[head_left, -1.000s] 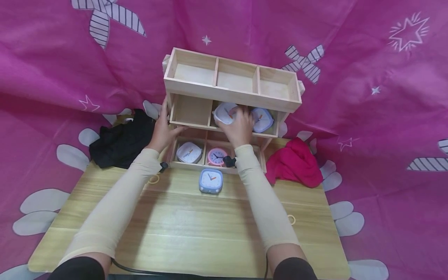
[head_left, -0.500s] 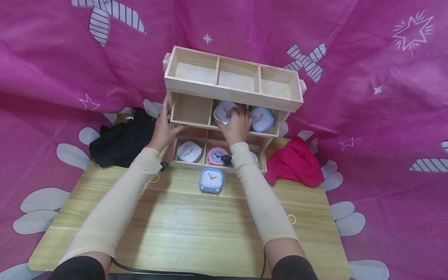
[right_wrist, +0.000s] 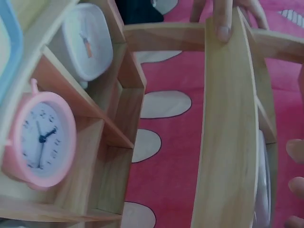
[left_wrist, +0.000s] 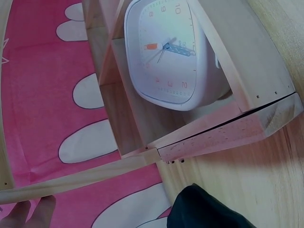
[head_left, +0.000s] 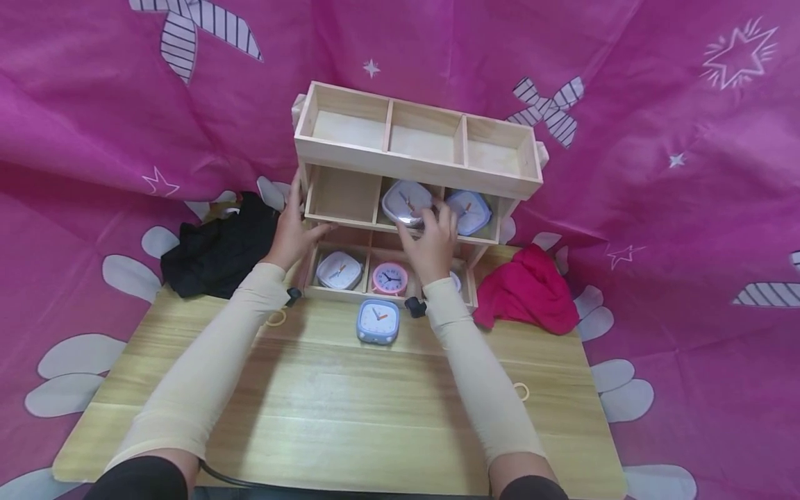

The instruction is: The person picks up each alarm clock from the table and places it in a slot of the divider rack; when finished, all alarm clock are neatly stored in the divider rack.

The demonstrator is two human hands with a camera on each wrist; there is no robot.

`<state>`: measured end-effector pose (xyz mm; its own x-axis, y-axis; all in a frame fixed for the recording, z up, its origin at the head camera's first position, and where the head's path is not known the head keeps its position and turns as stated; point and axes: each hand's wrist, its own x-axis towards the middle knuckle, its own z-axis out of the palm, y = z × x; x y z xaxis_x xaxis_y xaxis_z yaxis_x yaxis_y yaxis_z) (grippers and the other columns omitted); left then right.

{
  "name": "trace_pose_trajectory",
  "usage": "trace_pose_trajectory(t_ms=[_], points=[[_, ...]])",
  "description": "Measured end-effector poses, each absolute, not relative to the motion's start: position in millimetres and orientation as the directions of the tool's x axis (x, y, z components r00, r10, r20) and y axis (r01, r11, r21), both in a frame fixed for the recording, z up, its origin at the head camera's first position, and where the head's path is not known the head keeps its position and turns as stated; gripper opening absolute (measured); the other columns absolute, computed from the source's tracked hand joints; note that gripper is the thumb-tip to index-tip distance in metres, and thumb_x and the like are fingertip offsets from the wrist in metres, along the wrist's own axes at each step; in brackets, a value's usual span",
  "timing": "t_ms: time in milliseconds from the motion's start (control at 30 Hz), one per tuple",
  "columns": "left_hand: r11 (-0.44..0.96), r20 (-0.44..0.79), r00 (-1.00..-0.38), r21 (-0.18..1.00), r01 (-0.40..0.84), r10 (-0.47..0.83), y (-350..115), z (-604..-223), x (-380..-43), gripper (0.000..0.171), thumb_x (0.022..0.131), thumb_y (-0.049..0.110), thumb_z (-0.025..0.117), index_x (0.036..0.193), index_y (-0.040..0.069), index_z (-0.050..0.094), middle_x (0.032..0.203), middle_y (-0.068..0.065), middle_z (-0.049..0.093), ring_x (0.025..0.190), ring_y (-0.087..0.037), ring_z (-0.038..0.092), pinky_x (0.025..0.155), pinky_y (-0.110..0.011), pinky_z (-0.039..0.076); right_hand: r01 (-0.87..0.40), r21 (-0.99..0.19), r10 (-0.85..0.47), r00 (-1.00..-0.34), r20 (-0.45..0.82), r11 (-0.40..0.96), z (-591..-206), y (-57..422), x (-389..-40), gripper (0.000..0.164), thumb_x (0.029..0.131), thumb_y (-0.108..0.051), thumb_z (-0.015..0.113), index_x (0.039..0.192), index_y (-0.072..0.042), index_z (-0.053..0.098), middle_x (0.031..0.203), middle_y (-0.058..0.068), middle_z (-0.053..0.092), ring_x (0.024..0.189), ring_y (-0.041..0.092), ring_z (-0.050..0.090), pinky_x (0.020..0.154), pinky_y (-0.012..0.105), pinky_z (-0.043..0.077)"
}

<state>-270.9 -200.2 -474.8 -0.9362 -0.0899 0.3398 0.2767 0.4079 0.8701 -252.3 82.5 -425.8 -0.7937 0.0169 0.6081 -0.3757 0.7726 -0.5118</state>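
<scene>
My left hand (head_left: 292, 232) grips the left side of a tiered wooden rack (head_left: 415, 167), its thumb on the front edge of the middle tier. In the left wrist view its fingertips (left_wrist: 42, 211) curl under a wooden rail. A white alarm clock (head_left: 405, 200) leans back in the middle compartment of that tier. My right hand (head_left: 432, 243) is at its lower right with loosely bent fingers; the right wrist view shows the fingertips (right_wrist: 297, 187) apart from the clock. A pale blue alarm clock (head_left: 470, 214) sits in the right compartment, partly hidden by this hand.
The bottom tier holds a white clock (head_left: 339, 270), a pink clock (head_left: 389, 279) and another mostly hidden by the right wrist. A blue clock (head_left: 378, 321) stands on the table (head_left: 350, 417). Black cloth (head_left: 219, 250) lies left, red cloth (head_left: 528, 292) right.
My right hand has drawn back from the white clock's face toward the lower right, leaving more of it uncovered. The left hand has stayed on the rack.
</scene>
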Motion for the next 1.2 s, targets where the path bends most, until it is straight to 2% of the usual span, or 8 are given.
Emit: trace_pose_trajectory(t_ms=[100,233,467,667,800,933,1100,1200], points=[[0.411,0.343,-0.935,0.869,0.277,-0.096,-200.2,-475.4,-271.1,0.130,0.084,0.004,0.091,0.172,0.040,0.002,0.175,-0.015,0.029,0.157,-0.039,0.038,0.126,-0.060,0.039,-0.424,-0.521,0.032,-0.752,0.658,0.741,-432.5,90.7,-238.0,0.033,0.086,-0.030,0.089,0.103,-0.004,0.078,0.133,0.016,0.066,0.127,0.036,0.057,0.112,0.049,0.048],[0.407,0.348,-0.932,0.869,0.282,-0.097,-199.7,-475.7,-272.1,0.130,0.083,0.004,0.091,0.172,0.040,0.003,0.174,-0.018,0.031,0.153,-0.042,0.042,0.124,-0.061,0.041,-0.435,-0.556,0.042,-0.760,0.648,0.709,-438.1,99.9,-218.4,0.032,0.087,-0.027,0.089,0.106,-0.005,0.078,0.122,0.015,0.068,0.120,0.036,0.060,0.106,0.049,0.050],[0.421,0.341,-0.935,0.866,0.271,-0.099,-199.0,-476.5,-272.9,0.130,0.084,0.004,0.090,0.172,0.042,0.002,0.175,-0.018,0.029,0.156,-0.040,0.038,0.125,-0.060,0.039,-0.344,-0.597,-0.026,-0.879,0.475,0.725,-452.1,110.4,-184.9,0.041,0.088,-0.031,0.088,0.118,-0.008,0.074,0.118,0.017,0.063,0.111,0.037,0.062,0.093,0.053,0.054],[0.424,0.334,-0.937,0.866,0.264,-0.099,-199.3,-477.0,-272.1,0.129,0.085,0.006,0.090,0.172,0.041,0.001,0.173,-0.019,0.032,0.152,-0.043,0.043,0.123,-0.061,0.041,-0.253,-0.614,-0.112,-0.959,0.260,0.748,-484.0,116.2,-160.8,0.051,0.086,-0.033,0.089,0.128,-0.010,0.070,0.119,0.016,0.062,0.106,0.035,0.065,0.081,0.052,0.059],[0.423,0.342,-0.934,0.864,0.271,-0.101,-199.8,-476.0,-272.3,0.129,0.085,0.007,0.090,0.172,0.040,0.002,0.174,-0.018,0.031,0.152,-0.043,0.044,0.123,-0.061,0.041,-0.224,-0.631,-0.160,-0.974,0.157,0.742,-512.7,117.2,-151.3,0.061,0.085,-0.034,0.090,0.137,-0.012,0.066,0.125,0.017,0.062,0.114,0.037,0.064,0.088,0.054,0.059],[0.420,0.345,-0.934,0.865,0.276,-0.096,-199.2,-475.2,-272.1,0.128,0.085,0.006,0.090,0.172,0.039,0.002,0.174,-0.018,0.031,0.150,-0.043,0.045,0.122,-0.061,0.042,-0.184,-0.660,-0.171,-0.982,0.085,0.728,-538.5,116.6,-143.4,0.077,0.081,-0.033,0.094,0.148,-0.016,0.059,0.137,0.014,0.058,0.124,0.037,0.060,0.101,0.056,0.056],[0.419,0.349,-0.932,0.864,0.279,-0.099,-198.4,-475.6,-272.7,0.129,0.084,0.006,0.090,0.173,0.038,0.003,0.173,-0.019,0.033,0.150,-0.043,0.046,0.122,-0.061,0.042,-0.136,-0.714,-0.151,-0.988,0.043,0.687,-563.0,113.4,-136.4,0.095,0.072,-0.029,0.099,0.155,-0.024,0.052,0.145,0.012,0.050,0.131,0.037,0.057,0.108,0.057,0.053],[0.421,0.350,-0.931,0.864,0.277,-0.104,-198.2,-476.3,-273.4,0.129,0.084,0.006,0.091,0.172,0.038,0.003,0.173,-0.019,0.033,0.150,-0.043,0.046,0.123,-0.060,0.042,-0.134,-0.738,-0.151,-0.988,0.044,0.661,-574.0,109.6,-135.0,0.101,0.070,-0.025,0.101,0.157,-0.023,0.050,0.145,0.014,0.047,0.130,0.039,0.059,0.110,0.058,0.053]])
